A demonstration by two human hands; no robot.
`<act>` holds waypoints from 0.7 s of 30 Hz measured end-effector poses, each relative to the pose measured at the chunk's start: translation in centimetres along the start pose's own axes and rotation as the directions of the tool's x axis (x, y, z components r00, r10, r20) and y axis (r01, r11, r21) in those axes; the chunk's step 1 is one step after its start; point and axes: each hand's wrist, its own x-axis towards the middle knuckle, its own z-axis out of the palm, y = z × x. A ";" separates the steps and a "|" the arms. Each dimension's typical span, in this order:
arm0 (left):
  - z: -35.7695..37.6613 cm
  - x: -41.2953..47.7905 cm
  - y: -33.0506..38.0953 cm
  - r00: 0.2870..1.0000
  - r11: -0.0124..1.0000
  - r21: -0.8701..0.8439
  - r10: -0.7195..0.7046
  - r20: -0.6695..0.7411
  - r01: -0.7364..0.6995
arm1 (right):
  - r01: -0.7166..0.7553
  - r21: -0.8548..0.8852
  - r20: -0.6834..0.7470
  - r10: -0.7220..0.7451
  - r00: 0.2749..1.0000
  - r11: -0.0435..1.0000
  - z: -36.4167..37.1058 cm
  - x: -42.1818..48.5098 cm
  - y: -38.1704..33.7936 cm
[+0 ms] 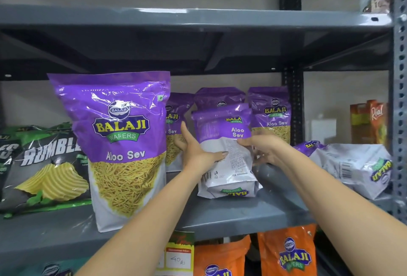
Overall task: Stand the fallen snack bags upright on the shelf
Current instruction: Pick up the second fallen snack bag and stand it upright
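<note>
I have both hands on the purple-and-white crinkly plastic Aloo Sev bag (226,150), its printed back turned toward me, standing on its folded bottom on the grey metal shelf (242,214), just right of the big glossy purple Aloo Sev pouch (116,143) at the shelf's front edge; my left hand (198,154) presses flat on its left side with the thumb across the face, and my right hand (262,150) curls round its right edge, so both are closed on this one bag. I judge the slick film could slide out of my grip, or the puffy, uneven base could let it tip forward off the smooth painted metal once I let go. It may also knock the upright purple bags (271,112) behind it. Further right of the big pouch, a crumpled white-backed bag (352,165) lies fallen on its side, not yet stood up
</note>
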 end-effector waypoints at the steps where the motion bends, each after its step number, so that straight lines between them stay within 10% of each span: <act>1: 0.1 -0.2 0.2 0.999 0.999 0.029 0.047 -0.018 -0.046 | 0.024 0.021 -0.010 -0.024 1.000 1.000 0.1 0.2 -0.1; 14: 1.4 -2.3 -2.0 0.889 0.840 0.326 0.457 0.003 -0.433 | 0.323 0.156 0.009 -0.328 0.945 0.934 0.1 1.0 1.9; 21: 3.7 -5.3 -1.2 0.826 0.802 0.373 0.546 -0.141 -0.466 | 0.038 0.585 0.092 -0.113 0.989 0.810 -2.2 3.8 2.7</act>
